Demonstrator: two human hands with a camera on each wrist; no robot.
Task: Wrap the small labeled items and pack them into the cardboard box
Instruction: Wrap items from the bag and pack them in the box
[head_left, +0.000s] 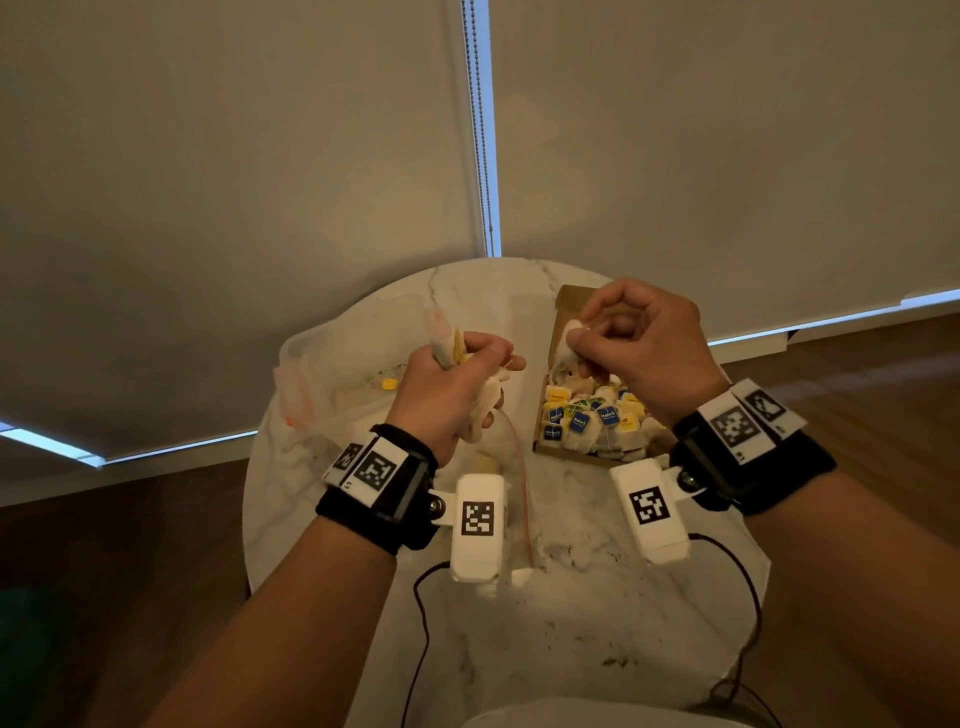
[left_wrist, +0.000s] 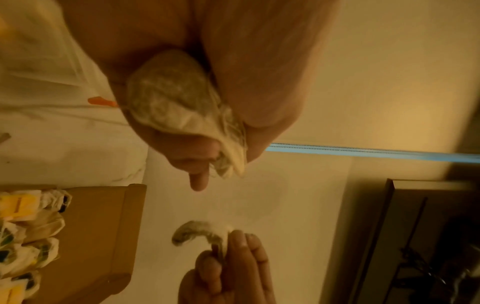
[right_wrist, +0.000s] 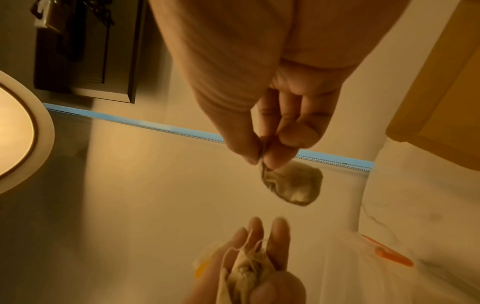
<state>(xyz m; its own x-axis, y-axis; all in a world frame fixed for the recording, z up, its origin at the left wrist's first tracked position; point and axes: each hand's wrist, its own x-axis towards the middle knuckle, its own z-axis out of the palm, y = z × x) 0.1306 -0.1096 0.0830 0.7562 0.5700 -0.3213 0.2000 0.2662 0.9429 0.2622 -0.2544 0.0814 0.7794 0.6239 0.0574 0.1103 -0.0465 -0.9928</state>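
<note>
My left hand (head_left: 462, 374) grips a bunch of tea bags (head_left: 480, 400) with yellow tags, raised above the table; a thin string (head_left: 522, 493) hangs from it. The left wrist view shows the bunch (left_wrist: 179, 107) squeezed in the palm. My right hand (head_left: 623, 338) pinches one tea bag (head_left: 569, 343) between thumb and fingertips, over the far end of the cardboard box (head_left: 566, 306). That bag (right_wrist: 293, 183) dangles below the fingers in the right wrist view. The open box holds several wrapped tea bags (head_left: 587, 421) with blue and yellow labels.
A round marble table (head_left: 571, 623) carries everything. A clear plastic bag (head_left: 353, 358) with an orange zip lies at the far left, holding a yellow-tagged piece. Black cables run from the wrist cameras over the table's near edge. Closed blinds hang behind.
</note>
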